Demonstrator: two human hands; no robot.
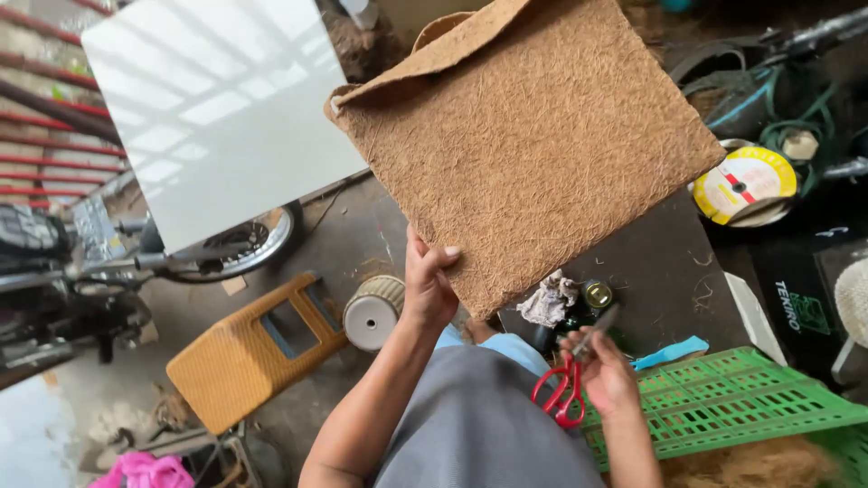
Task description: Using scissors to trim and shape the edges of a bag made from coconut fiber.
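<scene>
Left arm bare, extended up and forward, elbow low. Left hand (427, 287) raised, grip closed in a pinch: thumb on the near face, fingers wrapped behind, out of sight. Right forearm rises from lower right. Right hand (604, 372) sits lower, grip curled shut, fingers threaded through handle loops, thumb uppermost.
</scene>
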